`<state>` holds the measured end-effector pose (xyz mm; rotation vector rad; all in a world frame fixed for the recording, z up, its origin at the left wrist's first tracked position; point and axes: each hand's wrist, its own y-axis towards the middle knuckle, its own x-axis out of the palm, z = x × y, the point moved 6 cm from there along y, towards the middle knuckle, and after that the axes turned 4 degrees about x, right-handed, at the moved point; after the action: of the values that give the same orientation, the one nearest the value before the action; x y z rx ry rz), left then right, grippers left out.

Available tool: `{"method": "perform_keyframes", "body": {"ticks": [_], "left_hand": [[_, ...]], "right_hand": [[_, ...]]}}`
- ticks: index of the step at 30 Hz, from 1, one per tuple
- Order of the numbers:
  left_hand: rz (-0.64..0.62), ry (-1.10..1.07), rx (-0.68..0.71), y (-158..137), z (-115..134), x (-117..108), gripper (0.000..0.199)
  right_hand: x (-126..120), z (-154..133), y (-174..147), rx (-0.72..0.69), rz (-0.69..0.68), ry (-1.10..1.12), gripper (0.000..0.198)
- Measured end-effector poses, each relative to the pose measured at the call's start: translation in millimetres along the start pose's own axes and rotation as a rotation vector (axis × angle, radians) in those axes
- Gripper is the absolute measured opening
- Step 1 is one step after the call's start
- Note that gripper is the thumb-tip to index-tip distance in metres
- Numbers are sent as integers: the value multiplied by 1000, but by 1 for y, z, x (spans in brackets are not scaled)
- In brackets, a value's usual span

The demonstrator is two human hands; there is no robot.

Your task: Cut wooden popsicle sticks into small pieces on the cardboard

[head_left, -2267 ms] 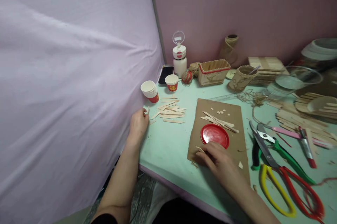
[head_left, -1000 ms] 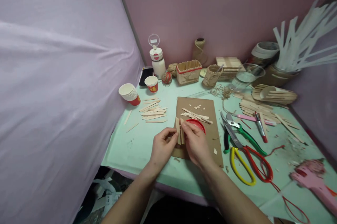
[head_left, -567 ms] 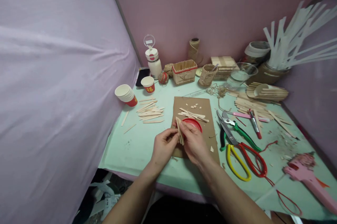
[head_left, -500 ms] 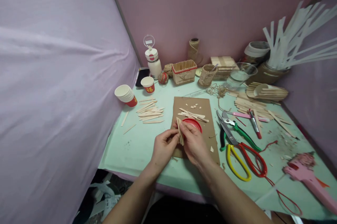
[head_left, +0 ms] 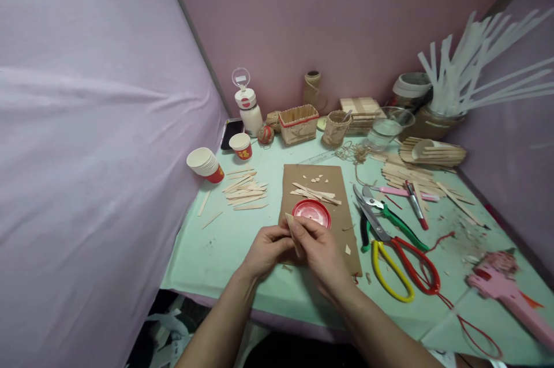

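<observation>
Between the fingers of both hands is a small bundle of flat wooden sticks, tilted, its lower part partly hidden. My right hand pinches it from the right, thumb on its face. From the left, my left hand grips it with closed fingertips. Both hands are above the near part of a brown cardboard sheet. Just beyond them lies a round red lid. Pointed wooden strips and small wood chips rest farther up the cardboard.
Left are loose wooden sticks and stacked paper cups. Right lie red-and-yellow-handled scissors, green-handled pruners and a pink glue gun. Along the back stand a small basket, a white bottle and a glass bowl.
Both hands have come lower and nearer to me with the stick bundle, which now shows more edge-on. More of the red lid is uncovered. The camera view has shifted slightly.
</observation>
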<state>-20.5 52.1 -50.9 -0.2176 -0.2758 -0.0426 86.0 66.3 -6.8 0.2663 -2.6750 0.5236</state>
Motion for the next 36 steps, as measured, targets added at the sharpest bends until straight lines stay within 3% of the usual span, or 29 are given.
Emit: {"method": "perform_keyframes", "body": {"ticks": [9, 17, 26, 29, 31, 36], "left_hand": [[-102, 124, 13, -2, 8, 6, 31], [-109, 169, 8, -4, 12, 7, 36], [-207, 233, 161, -6, 26, 21, 44], [-182, 302, 206, -7, 31, 22, 47], [-133, 354, 268, -8, 36, 20, 41], [-47, 495, 483, -11, 52, 18, 24]], "right_hand": [[-1, -10, -11, -86, -21, -123, 26], [-2, -13, -16, -180, -24, -164, 16], [0, -18, -22, -257, -59, -239, 16], [3, -21, -25, -292, -82, -280, 17], [2, -26, -28, -355, -63, -325, 17], [-3, -47, -41, -694, 79, -514, 28]]}}
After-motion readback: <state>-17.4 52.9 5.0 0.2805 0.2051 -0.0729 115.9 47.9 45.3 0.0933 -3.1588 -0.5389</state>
